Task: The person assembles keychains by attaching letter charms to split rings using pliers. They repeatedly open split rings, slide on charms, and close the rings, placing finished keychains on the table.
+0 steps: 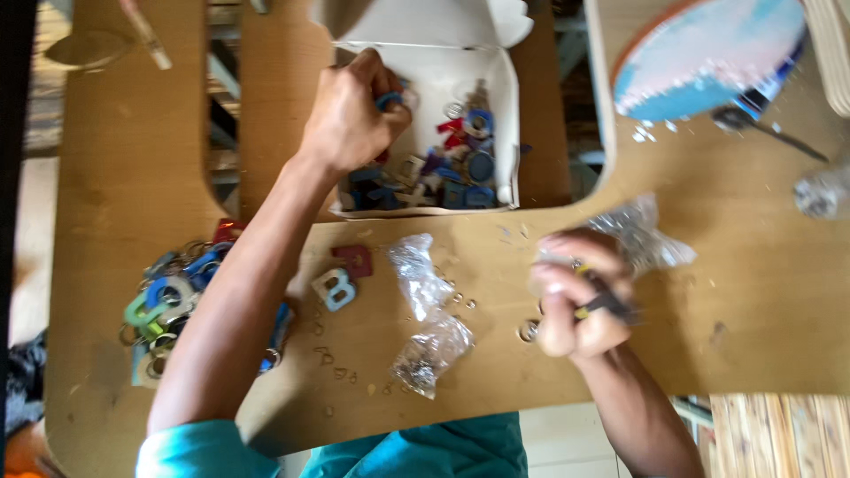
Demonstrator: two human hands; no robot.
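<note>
Already the left hand (350, 115) pinches a blue piece inside the white box (509, 115); the right hand (580, 305) clenches pliers (606, 304). Loose rings (460, 296) by the plastic bags (421, 283) could scatter if bumped.

A blue ring-shaped piece (390, 99) sits top centre, over the open white box (506, 133); dark pliers (606, 304) lie right of centre.

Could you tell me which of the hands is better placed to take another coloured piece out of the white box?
Left, probably. The left hand is already inside the white box, fingers curled on a blue piece. The right hand is down on the wooden table, busy gripping a small dark tool.
</note>
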